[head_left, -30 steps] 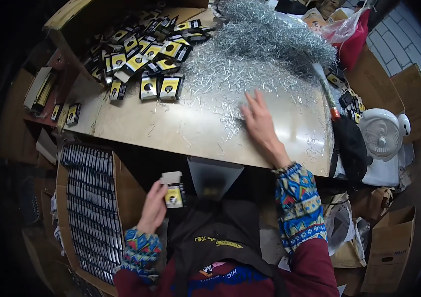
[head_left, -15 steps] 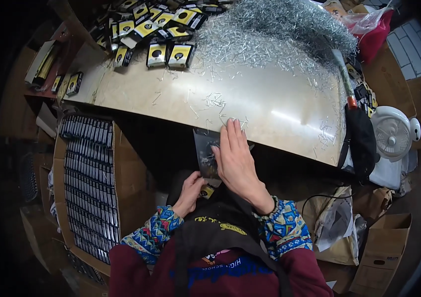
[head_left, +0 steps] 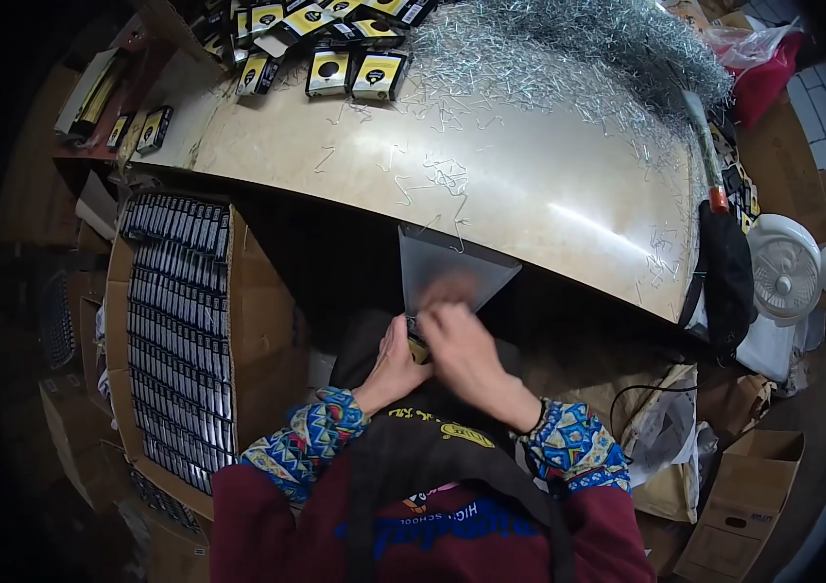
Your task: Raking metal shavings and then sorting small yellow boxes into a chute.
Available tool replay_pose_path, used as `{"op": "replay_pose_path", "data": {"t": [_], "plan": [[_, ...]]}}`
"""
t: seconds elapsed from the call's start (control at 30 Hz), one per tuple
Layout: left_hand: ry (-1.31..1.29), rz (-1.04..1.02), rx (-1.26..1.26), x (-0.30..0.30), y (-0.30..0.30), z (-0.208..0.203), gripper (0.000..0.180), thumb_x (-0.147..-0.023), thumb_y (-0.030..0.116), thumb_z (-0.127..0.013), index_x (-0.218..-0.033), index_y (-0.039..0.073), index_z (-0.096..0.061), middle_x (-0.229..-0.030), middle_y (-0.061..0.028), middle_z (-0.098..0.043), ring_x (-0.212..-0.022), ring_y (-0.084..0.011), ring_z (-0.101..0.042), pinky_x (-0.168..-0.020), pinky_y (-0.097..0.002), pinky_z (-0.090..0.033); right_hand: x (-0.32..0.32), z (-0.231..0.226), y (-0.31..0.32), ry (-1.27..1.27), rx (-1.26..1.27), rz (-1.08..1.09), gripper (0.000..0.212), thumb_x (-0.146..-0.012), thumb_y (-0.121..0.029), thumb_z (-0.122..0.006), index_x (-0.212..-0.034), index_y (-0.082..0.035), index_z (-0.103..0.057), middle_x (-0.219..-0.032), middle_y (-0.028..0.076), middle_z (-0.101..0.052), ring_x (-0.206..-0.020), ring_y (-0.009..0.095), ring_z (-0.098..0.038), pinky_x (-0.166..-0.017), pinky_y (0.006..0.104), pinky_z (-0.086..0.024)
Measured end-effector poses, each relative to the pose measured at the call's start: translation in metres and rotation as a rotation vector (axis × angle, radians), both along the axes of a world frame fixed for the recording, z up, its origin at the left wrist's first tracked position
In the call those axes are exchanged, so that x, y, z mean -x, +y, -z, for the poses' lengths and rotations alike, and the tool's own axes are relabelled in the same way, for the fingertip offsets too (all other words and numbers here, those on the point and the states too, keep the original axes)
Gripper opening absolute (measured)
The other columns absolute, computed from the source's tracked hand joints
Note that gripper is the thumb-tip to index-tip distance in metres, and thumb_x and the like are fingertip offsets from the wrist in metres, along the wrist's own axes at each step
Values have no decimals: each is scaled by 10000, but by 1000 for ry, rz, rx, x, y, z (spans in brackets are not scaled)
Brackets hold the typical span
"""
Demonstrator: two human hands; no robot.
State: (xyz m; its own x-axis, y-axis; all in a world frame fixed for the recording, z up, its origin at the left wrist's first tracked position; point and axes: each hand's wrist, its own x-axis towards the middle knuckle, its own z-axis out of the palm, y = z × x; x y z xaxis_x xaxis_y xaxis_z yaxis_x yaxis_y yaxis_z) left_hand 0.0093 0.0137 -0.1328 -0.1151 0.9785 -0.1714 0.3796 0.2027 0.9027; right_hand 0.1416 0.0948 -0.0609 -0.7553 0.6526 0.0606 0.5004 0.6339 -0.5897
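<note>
Below the table's front edge hangs a grey metal chute (head_left: 479,265), narrowing downward, with a blurred reflection on its face. My left hand (head_left: 394,371) is closed around a small yellow-and-black box (head_left: 418,351) at the chute's lower end. Most of the box is hidden by my hands. Just right of it, my right hand (head_left: 466,352) is bent over the chute's narrow mouth, its fingers smeared by motion and partly hidden. A few bent metal hooks (head_left: 444,177) lie on the table above the chute.
On the table (head_left: 549,228), a large heap of metal hooks (head_left: 568,58) lies at the back, beside a pile of yellow-and-black boxes (head_left: 330,73). A carton (head_left: 236,321) packed with small boxes stands at left. At right are a white fan (head_left: 784,272) and an open carton (head_left: 748,486).
My right hand has left the table edge and come down to the chute's lower end. The left hand now sits closer beside it. The view has shifted slightly.
</note>
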Motion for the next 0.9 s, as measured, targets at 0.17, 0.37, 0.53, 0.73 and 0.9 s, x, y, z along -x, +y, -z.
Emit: {"op": "replay_pose_path", "data": {"t": [0.17,0.37,0.53,0.73,0.9], "plan": [[249,50,-89,16,-20,11,683,-694,95,-741,-1277,-11,-401,-1028,-198,-526,-958,-379,-559,-827,-422,-461,-12,-13,-3,229,352,-102,376,-830,-19,-588,-1204,8,-566,-1203,208,-586,-1007,372,-619,-833,402,-526],[193,50,-147,15,-5,-49,821,-665,106,-759,-1382,20,-367,-1094,-182,-547,-988,-361,-555,-866,-430,-454,-19,-26,7,174,336,19,204,-825,-40,-668,-1023,9,-667,-912,189,-680,-765,342,-678,-661,356,-544],[216,17,-315,15,22,-61,850,-670,91,-767,-1404,28,-343,-1148,-186,-564,-1008,-354,-580,-878,-407,-475,-18,-39,30,267,267,249,149,-818,-39,-673,-951,27,-667,-807,170,-676,-694,280,-682,-623,317,-526],[110,-91,-280,10,39,-75,867,-714,134,-780,-1422,24,-291,-1174,-220,-578,-1026,-377,-621,-855,-407,-516,-21,-43,29,586,-164,395,199,-728,38,-753,-915,-7,-701,-914,129,-655,-791,250,-640,-663,318,-521],[72,-48,-373,1,50,-83,913,-711,167,-788,-1431,16,-248,-1171,-262,-585,-988,-413,-639,-823,-419,-538,-11,-26,19,529,-160,313,399,-749,-17,-756,-1139,-20,-671,-1244,236,-568,-962,311,-651,-793,339,-544]]}}
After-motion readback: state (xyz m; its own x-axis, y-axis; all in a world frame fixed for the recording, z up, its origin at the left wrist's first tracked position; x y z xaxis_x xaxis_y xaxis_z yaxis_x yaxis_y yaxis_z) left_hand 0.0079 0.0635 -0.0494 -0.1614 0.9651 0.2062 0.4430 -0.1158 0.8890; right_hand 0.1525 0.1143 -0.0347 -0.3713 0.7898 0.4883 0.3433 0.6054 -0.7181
